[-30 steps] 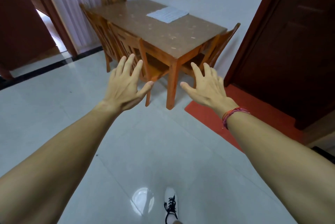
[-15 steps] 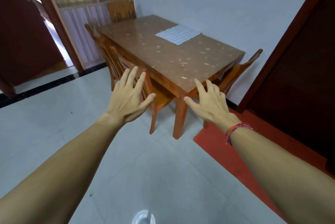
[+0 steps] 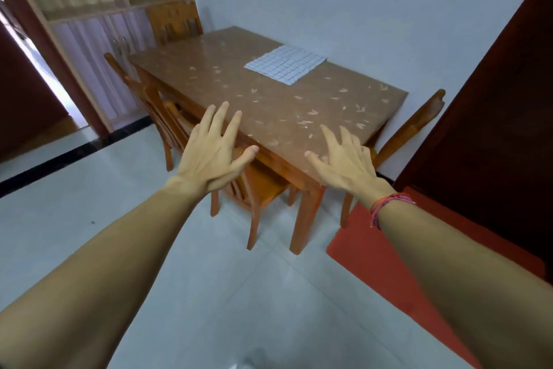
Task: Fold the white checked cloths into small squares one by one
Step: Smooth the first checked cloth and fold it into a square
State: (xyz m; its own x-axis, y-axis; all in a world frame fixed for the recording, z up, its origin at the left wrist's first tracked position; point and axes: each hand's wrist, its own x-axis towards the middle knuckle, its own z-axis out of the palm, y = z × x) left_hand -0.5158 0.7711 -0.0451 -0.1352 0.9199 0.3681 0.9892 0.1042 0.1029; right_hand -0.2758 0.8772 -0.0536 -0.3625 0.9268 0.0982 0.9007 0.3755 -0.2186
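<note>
White checked cloth [image 3: 285,67] flat on tabletop [image 3: 269,111], by the far long edge at the wall, roughly mid-length. Looks near-square, long axis unclear. Well apart from both hands: left hand [image 3: 211,153] and right hand [image 3: 344,159] over the near corner, fingers spread, palms down, holding nothing. Lies ahead, slightly right; right hand probably nearer. Needs closing in first.

**Both arms out, hands spread**

The left arm [image 3: 104,264] and right arm [image 3: 463,264] stretch forward, bare, backs of the hands up. The left hand [image 3: 209,156] fans straight fingers [image 3: 220,120], thumb out to the right. The right hand [image 3: 347,162] mirrors it, thumb pointing left. The hands are apart and neither holds anything.
</note>
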